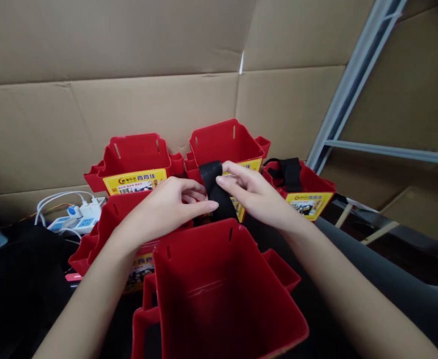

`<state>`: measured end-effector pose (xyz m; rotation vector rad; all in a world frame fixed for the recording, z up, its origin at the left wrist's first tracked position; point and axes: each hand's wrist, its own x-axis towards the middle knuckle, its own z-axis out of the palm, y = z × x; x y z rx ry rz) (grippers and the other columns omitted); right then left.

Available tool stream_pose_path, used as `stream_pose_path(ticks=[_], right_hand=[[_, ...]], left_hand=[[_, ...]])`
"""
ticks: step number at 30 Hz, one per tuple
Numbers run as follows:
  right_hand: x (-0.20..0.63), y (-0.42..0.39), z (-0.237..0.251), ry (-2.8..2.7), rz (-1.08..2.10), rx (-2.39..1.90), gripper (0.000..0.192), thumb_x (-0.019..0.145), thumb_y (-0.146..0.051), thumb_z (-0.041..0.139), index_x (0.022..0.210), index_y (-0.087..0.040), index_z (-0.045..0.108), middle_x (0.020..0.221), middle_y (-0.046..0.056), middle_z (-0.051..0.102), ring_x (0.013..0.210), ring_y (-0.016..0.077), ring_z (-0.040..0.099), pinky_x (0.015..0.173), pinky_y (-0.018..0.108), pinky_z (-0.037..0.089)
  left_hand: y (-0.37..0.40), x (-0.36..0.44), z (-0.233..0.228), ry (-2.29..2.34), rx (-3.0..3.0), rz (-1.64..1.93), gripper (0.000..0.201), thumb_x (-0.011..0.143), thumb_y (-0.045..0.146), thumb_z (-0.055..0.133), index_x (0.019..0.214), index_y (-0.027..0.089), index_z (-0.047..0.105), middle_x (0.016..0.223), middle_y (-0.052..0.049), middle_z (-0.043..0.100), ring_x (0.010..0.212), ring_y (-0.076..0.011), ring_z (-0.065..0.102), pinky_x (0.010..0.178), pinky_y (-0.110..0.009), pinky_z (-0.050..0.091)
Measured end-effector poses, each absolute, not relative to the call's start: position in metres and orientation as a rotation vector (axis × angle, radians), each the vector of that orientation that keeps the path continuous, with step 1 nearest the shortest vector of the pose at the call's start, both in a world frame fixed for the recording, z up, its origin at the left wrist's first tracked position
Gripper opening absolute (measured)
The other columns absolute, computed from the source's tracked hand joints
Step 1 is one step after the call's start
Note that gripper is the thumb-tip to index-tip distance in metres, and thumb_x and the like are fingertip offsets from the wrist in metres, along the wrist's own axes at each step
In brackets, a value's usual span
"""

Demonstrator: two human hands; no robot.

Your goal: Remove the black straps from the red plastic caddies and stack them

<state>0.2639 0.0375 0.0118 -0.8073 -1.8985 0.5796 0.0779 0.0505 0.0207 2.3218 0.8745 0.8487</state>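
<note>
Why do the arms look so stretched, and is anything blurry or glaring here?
Head view: wide-angle lens stretches the forearms toward the corners; the near red bin looms oversized. Light is soft and even, without glare. Left hand, right hand and black strap are fairly sharp.

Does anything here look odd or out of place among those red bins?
Nothing looks damaged or spilled. The red bins sit unevenly: the left bin tilts against its neighbours. The far right bin already carries a black strap, unlike the others. Both hands, left hand and right hand, pinch another strap above the near bin.
</note>
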Motion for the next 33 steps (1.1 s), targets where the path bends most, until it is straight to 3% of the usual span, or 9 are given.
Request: stream_pose_path(ticks=[5, 11, 17, 23, 28, 31, 33], right_hand=[[0.256, 0.042, 0.004, -1.83, 0.892, -0.714, 0.024, 0.08, -0.029, 0.06, 0.094, -0.02, 0.042, 0.076, -0.002, 0.059, 0.069, 0.012, 0.061, 0.067, 0.025, 0.049], [0.261, 0.044, 0.001, -1.813, 1.103, -0.771, 0.031, 0.076, -0.023, 0.064, 0.095, -0.021, 0.039, 0.073, -0.004, 0.06, 0.061, 0.0092, 0.061, 0.058, 0.022, 0.05], [0.292, 0.049, 0.012, -2.045, 0.869, -0.979, 0.021, 0.076, -0.033, 0.064, 0.08, -0.014, 0.054, 0.054, -0.005, 0.054, 0.041, 0.0043, 0.045, 0.043, 0.018, 0.036], [0.332, 0.051, 0.024, -2.044, 0.58, -1.253, 0.029, 0.079, -0.042, 0.058, 0.084, -0.014, 0.061, 0.04, -0.008, 0.04, 0.036, 0.004, 0.032, 0.038, 0.02, 0.022], [0.354, 0.056, 0.026, -2.177, 0.586, -1.402, 0.032, 0.077, -0.045, 0.059, 0.066, -0.016, 0.058, 0.043, -0.005, 0.045, 0.04, 0.0062, 0.04, 0.042, 0.021, 0.031], [0.367, 0.055, 0.028, -2.135, 0.658, -1.449, 0.027, 0.072, -0.042, 0.065, 0.081, -0.018, 0.062, 0.056, -0.003, 0.055, 0.048, 0.0099, 0.051, 0.046, 0.022, 0.039], [0.37, 0.053, 0.03, -2.018, 0.571, -1.427, 0.034, 0.07, -0.041, 0.067, 0.097, -0.021, 0.061, 0.068, -0.002, 0.06, 0.054, 0.0113, 0.054, 0.049, 0.023, 0.043]], left_hand=[[0.067, 0.086, 0.011, 0.807, 2.153, 0.987, 0.019, 0.069, 0.031, 0.066, 0.07, 0.014, 0.061, 0.063, -0.002, 0.066, 0.06, -0.0139, 0.062, 0.055, -0.022, 0.045], [0.07, 0.087, 0.014, 0.86, 2.038, 1.454, 0.017, 0.068, 0.023, 0.066, 0.059, 0.014, 0.055, 0.053, 0.001, 0.061, 0.05, -0.0096, 0.056, 0.047, -0.019, 0.041], [0.072, 0.054, 0.031, 0.986, 1.845, 1.864, 0.017, 0.071, 0.028, 0.063, 0.061, 0.019, 0.052, 0.055, 0.002, 0.063, 0.05, -0.01, 0.059, 0.043, -0.021, 0.042], [0.081, 0.036, 0.035, 0.989, 1.707, 2.091, 0.021, 0.068, 0.022, 0.063, 0.055, 0.02, 0.048, 0.051, 0.005, 0.06, 0.056, -0.0128, 0.064, 0.042, -0.022, 0.042], [0.081, 0.032, 0.037, 0.995, 1.777, 2.04, 0.02, 0.071, 0.022, 0.059, 0.057, 0.02, 0.044, 0.054, 0.006, 0.061, 0.06, -0.0121, 0.064, 0.045, -0.023, 0.045], [0.083, 0.033, 0.037, 1.012, 1.724, 2.081, 0.02, 0.07, 0.02, 0.059, 0.057, 0.017, 0.044, 0.052, 0.006, 0.059, 0.058, -0.0122, 0.064, 0.045, -0.022, 0.045], [0.082, 0.037, 0.035, 0.998, 1.746, 2.007, 0.018, 0.071, 0.022, 0.061, 0.059, 0.016, 0.048, 0.051, 0.005, 0.06, 0.054, -0.012, 0.063, 0.044, -0.021, 0.044]])
